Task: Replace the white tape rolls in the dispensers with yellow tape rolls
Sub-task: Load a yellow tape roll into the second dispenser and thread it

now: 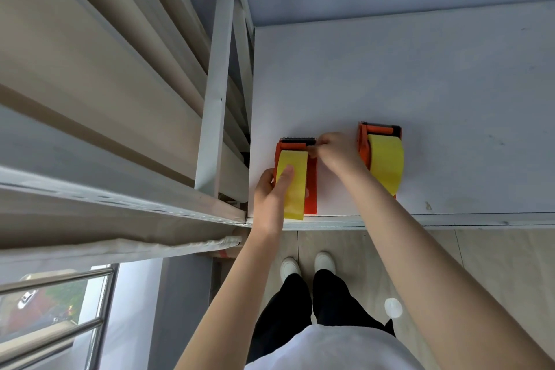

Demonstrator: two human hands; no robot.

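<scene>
Two orange tape dispensers stand on the white table (390, 84) near its front edge. The left dispenser (312, 189) carries a yellow tape roll (295, 186). My left hand (271, 192) grips this roll and the dispenser's left side, thumb resting on top of the roll. My right hand (336, 153) pinches at the front right corner of the left dispenser, beside its serrated blade; what the fingertips hold is too small to tell. The right dispenser (365, 141) stands apart with its own yellow tape roll (386, 162). No white roll shows on the table.
A metal rack (216, 75) with beige rolled material borders the table's left edge. Below the table edge are tiled floor, my white shoes (306, 264) and a small white round object (393, 308) on the floor. A window railing is at lower left.
</scene>
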